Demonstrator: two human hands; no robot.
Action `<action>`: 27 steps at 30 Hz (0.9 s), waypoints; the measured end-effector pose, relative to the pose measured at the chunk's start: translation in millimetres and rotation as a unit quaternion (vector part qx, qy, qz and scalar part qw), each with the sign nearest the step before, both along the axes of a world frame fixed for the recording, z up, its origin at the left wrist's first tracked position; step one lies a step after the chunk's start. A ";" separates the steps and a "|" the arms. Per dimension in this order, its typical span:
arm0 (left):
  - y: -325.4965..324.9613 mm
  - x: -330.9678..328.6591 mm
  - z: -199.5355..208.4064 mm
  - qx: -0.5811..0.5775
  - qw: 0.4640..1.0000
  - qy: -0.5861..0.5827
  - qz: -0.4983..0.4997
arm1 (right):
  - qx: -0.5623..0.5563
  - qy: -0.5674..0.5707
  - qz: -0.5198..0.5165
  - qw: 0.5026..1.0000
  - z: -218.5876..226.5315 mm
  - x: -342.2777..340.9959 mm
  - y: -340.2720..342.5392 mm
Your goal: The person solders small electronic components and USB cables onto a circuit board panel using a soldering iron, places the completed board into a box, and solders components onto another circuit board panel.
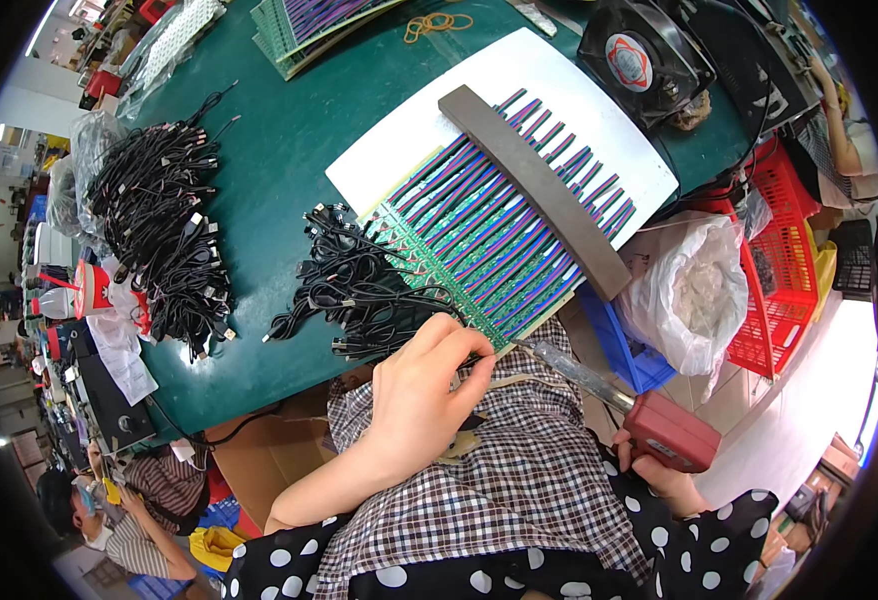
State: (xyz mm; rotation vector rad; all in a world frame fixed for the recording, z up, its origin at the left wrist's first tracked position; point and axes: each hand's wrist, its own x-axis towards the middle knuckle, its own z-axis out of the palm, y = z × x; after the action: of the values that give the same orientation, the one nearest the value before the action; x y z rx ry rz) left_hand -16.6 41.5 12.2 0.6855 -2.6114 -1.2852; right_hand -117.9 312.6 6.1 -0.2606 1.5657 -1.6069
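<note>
My left hand (422, 395) is closed in a pinch at the near corner of a green circuit board panel (439, 262). Its fingertips hold what looks like the end of a black cable, mostly hidden by the fingers. My right hand (659, 478) grips the dark red handle of a soldering gun (671, 430), whose metal barrel points left to that same corner. Rows of blue, red and black ribbon wires cross the panel. A dark bar (534, 185) lies over them. Beneath is a white board (399, 155). Bunched black cables (354, 290) lie left of the panel.
A larger pile of black cables (159, 220) covers the table's left side. A black fan (644, 60) stands at the back right. A bag-lined bin (684, 285) and red crate (784, 270) are at right. Rubber bands (437, 26) lie at the back. Other people sit nearby.
</note>
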 end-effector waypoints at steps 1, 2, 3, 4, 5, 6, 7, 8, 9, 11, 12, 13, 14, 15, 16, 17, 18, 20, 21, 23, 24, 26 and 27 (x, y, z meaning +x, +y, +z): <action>1.1 -0.7 0.2 -0.019 1.000 -0.002 -0.001 | -0.007 -0.006 0.009 1.000 -0.9 -0.2 0.9; 2.2 -1.4 0.4 -0.039 0.999 -0.004 -0.001 | -0.006 -0.006 0.009 1.000 -1.1 0.4 1.9; 2.5 -2.1 0.7 -0.038 0.999 -0.004 0.000 | 0.003 0.000 0.021 1.000 -1.4 1.0 2.7; 2.9 -2.7 1.0 -0.050 0.999 -0.010 0.000 | 0.013 0.005 0.032 0.999 -1.9 1.0 3.3; 3.3 -3.2 0.9 -0.061 0.998 -0.016 0.000 | 0.013 0.005 0.033 0.999 -3.2 -0.3 4.2; 4.0 -3.6 0.7 -0.061 0.998 -0.016 0.000 | 0.020 0.011 0.050 0.998 -4.5 -1.6 5.6; 4.8 -4.0 0.2 -0.077 0.997 -0.016 0.000 | 0.028 0.017 0.068 0.997 -5.6 -2.3 6.2; 5.2 -4.0 0.0 -0.092 0.996 -0.017 0.000 | 0.028 0.017 0.068 0.997 -6.2 -2.3 5.6; 4.9 -4.3 -0.3 -0.092 0.996 -0.017 -0.001 | 0.027 0.039 0.066 0.997 -6.5 -2.2 4.8; 4.2 -4.7 -0.8 -0.094 0.995 -0.012 -0.005 | 0.027 0.061 0.064 0.996 -10.3 -0.8 6.4; 4.5 -5.0 -0.4 -0.094 0.995 -0.013 -0.005 | 0.031 0.087 0.063 0.994 -15.2 0.7 11.1; 4.9 -5.3 0.0 -0.089 0.996 -0.016 0.000 | 0.035 0.114 0.063 0.991 -17.8 1.2 13.8; 5.2 -5.4 0.4 -0.084 0.996 -0.018 0.005 | 0.035 0.113 0.063 0.991 -17.4 -0.1 13.7; 5.3 -5.6 0.8 -0.084 0.996 -0.019 0.005 | 0.041 0.122 0.083 0.988 -16.0 -2.4 12.6; 4.7 -5.7 0.9 -0.098 0.995 -0.019 -0.002 | 0.048 0.132 0.104 0.985 -15.1 -3.7 11.6; 4.2 -5.7 0.9 -0.112 0.993 -0.020 -0.008 | 0.049 0.132 0.105 0.985 -15.3 -3.5 11.2; 4.0 -6.1 0.9 -0.112 0.994 -0.020 -0.009 | 0.047 0.135 0.099 0.985 -16.0 -3.0 11.2; 3.7 -6.3 0.9 -0.112 0.993 -0.022 -0.013 | 0.046 0.137 0.092 0.985 -15.2 -3.8 7.4; 3.6 -6.5 1.2 -0.112 0.993 -0.022 -0.013 | 0.016 0.166 0.094 0.981 -12.6 -7.4 -0.1; 3.6 -6.7 1.5 -0.109 0.994 -0.025 -0.016 | -0.015 0.194 0.097 0.976 -6.5 -6.9 -5.5; 3.4 -6.4 1.8 -0.109 0.994 -0.024 -0.015 | -0.008 0.118 0.062 0.991 -2.6 -3.9 -5.1; 3.1 -5.8 2.2 -0.109 0.994 -0.027 -0.013 | -0.001 0.042 0.029 0.999 -0.9 -2.5 -3.9; 3.0 -5.9 2.6 -0.110 0.994 -0.026 -0.013 | 0.006 0.052 0.042 0.998 -1.6 -3.8 -1.9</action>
State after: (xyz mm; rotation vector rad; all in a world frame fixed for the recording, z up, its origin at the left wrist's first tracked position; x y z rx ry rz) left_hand -22.5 44.5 14.8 0.6575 -2.7571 -0.9780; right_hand -121.7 310.7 4.5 -0.4037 1.6212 -1.5389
